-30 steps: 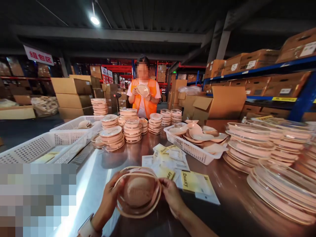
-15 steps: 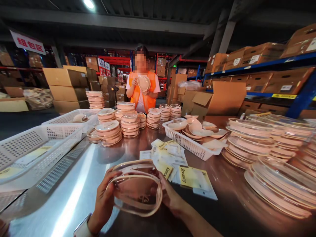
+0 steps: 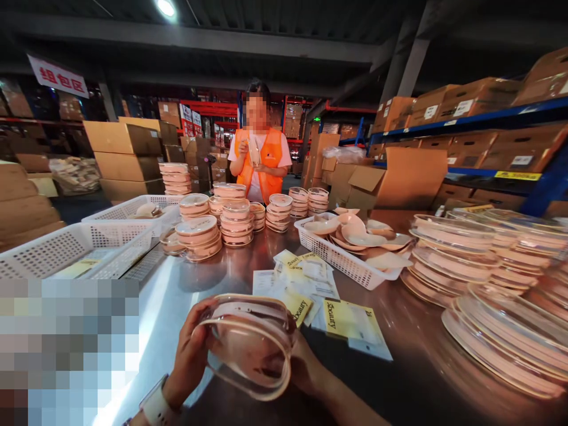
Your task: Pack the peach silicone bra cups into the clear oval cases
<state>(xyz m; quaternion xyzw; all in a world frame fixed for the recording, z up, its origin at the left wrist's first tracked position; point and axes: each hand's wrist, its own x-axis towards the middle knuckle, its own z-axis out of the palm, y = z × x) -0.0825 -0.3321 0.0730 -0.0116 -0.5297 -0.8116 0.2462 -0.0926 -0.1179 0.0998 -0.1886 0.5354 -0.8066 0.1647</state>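
Pouch (image 3: 248,348) between opposing fingers (image 3: 198,338).

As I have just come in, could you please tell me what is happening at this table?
The person's left hand and right hand hold a clear-and-peach round pouch by its sides, tilted above the metal table. Beyond it lie yellow-and-white packets and a white perforated basket of peach-coloured pieces. Across the table, an orange-vested co-worker holds up a similar pouch. Stacked pouches stand nearby.
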